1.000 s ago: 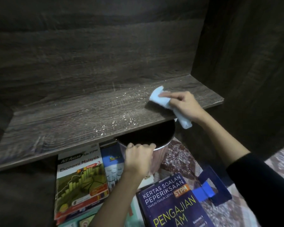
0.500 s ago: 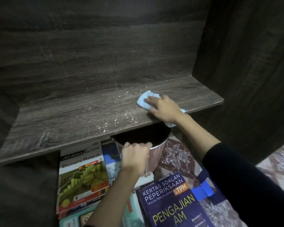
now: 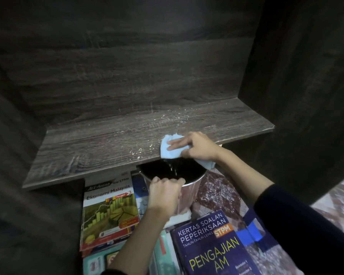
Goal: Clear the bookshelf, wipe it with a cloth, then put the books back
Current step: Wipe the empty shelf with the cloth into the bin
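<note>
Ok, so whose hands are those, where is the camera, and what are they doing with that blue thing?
There is no machine here, just a person's two hands. The camera sits on the person's head, looking down, so you see what they see. The right hand presses a blue cloth flat at the front edge of the wooden shelf. White crumbs lie on the shelf, and some fall into the bucket that the left hand grips by its rim just below. Books lie on the floor.

Blue cloth [image 3: 170, 150] at bare shelf [image 3: 107, 147] edge
</note>
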`<act>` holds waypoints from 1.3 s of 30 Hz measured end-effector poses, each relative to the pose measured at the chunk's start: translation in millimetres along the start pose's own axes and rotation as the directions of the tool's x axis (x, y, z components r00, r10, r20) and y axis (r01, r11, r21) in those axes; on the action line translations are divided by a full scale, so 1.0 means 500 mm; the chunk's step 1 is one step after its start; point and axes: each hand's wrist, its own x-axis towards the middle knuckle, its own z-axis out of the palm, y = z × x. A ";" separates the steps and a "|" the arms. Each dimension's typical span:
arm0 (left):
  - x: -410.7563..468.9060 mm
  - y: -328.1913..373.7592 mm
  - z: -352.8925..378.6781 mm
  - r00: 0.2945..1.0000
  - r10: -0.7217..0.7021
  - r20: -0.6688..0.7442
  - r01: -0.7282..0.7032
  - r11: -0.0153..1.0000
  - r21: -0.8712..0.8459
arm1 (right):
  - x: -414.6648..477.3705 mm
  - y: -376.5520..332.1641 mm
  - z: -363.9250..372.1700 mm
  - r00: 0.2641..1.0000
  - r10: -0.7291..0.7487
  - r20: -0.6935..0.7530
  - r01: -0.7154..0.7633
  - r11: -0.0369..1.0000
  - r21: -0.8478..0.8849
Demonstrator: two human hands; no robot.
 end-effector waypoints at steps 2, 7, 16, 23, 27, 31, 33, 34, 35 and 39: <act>-0.007 -0.005 0.000 1.000 0.003 -0.001 -0.003 1.000 0.010 | -0.012 -0.007 -0.005 0.996 -0.013 0.086 0.011 1.000 0.029; -0.015 -0.024 0.002 1.000 -0.009 -0.011 0.009 1.000 0.008 | -0.016 -0.019 -0.049 0.996 0.076 -0.054 -0.065 0.981 0.183; -0.023 -0.053 -0.003 0.999 -0.033 0.009 0.033 0.999 0.032 | 0.077 -0.006 0.037 0.905 0.373 -0.205 -0.425 0.810 -0.404; -0.031 -0.073 -0.005 0.999 -0.041 0.012 0.040 0.997 0.059 | 0.107 -0.046 0.061 0.975 0.212 -0.065 -0.217 0.856 -0.470; -0.036 -0.082 -0.005 0.999 -0.045 0.003 0.045 0.997 0.055 | 0.119 -0.062 0.067 0.990 0.138 0.018 -0.120 0.910 -0.396; -0.040 -0.097 -0.006 0.998 -0.066 -0.004 0.066 0.996 0.058 | 0.123 -0.073 0.072 0.993 0.107 0.053 -0.086 0.947 -0.310; -0.043 -0.104 -0.009 0.998 -0.061 -0.002 0.061 0.995 0.078 | 0.125 -0.078 0.071 0.995 0.083 0.058 -0.065 0.962 -0.265; -0.046 -0.106 -0.011 0.998 -0.055 0.003 0.054 0.995 0.088 | 0.128 -0.079 0.070 0.996 0.065 0.055 -0.050 0.968 -0.244; -0.048 -0.108 -0.011 0.998 -0.054 0.011 0.053 0.994 0.100 | 0.129 -0.082 0.070 0.997 0.047 0.053 -0.034 0.973 -0.226; -0.054 -0.112 -0.014 0.996 -0.084 0.017 0.082 0.993 0.089 | 0.133 -0.097 0.069 0.997 0.028 0.078 -0.016 0.988 -0.157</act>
